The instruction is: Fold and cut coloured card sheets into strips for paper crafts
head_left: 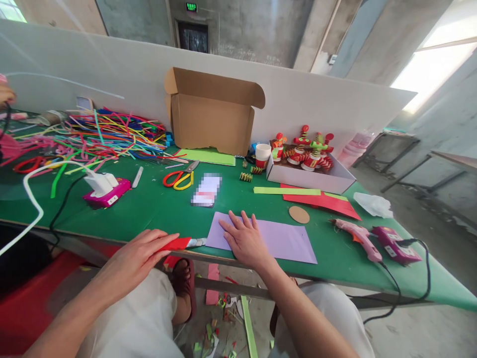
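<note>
My right hand [246, 237] lies flat on a sheet of purple paper [290, 239], its fingers spread. The paper rests near the table's front edge. At the same edge, my left hand [145, 251] is closed round a red-handled tool [177, 243] with a silvery, blade-like end. That end points right and reaches the paper's left edge; whether it touches cannot be made out. Behind the paper lie a phone with a blurred screen [206, 190], a pair of scissors [181, 176] with red and yellow handles, and a round brown disc [299, 214].
A pink glue gun [357, 236] and a purple power strip [395, 244] are at right, cords hanging down. Another power strip [108, 194] and colourful pipe cleaners [119, 132] stand left. Behind are a cardboard box [212, 117] and a white box [313, 179] of paper-cup figures.
</note>
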A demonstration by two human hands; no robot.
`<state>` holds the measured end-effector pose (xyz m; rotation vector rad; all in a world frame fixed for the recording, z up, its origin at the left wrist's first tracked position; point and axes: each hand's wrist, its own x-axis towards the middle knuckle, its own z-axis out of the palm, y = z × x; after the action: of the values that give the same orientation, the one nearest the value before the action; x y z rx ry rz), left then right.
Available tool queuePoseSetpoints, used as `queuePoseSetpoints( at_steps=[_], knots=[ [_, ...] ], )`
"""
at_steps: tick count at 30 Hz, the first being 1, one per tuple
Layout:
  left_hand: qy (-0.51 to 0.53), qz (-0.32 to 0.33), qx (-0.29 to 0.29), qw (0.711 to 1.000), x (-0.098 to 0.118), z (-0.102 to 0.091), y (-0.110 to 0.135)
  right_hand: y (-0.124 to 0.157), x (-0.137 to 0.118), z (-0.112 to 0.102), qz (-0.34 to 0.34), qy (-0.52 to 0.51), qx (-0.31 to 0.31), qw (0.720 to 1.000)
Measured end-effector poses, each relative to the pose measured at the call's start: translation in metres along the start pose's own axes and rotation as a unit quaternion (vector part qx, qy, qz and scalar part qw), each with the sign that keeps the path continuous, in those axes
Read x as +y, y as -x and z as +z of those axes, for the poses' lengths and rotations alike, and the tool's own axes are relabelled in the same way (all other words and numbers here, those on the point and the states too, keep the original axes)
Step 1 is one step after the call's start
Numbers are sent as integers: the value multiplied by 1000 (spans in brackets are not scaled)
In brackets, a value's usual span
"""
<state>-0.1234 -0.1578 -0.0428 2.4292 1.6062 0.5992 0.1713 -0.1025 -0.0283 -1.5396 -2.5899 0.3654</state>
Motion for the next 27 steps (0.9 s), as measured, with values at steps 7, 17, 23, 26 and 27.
queuePoseSetpoints(
  at_steps=[7,17,23,26,27],
  knots=[
    [-45,51,-5,998,-10,1,2,-1,0,0,0,13,-3,1000],
    [-83,84,33,992,-13,9,5,-2,0,0,3,9,-8,1000],
    [-92,101,46,990,-20,18,8,0,-1,0,2,6,-4,1000],
    [-94,97,45,990,-23,23,12,0,-1,1,1,4,4,1000],
    [-95,97,46,990,-24,24,13,1,-1,1,0,3,6,1000]
  ],
)
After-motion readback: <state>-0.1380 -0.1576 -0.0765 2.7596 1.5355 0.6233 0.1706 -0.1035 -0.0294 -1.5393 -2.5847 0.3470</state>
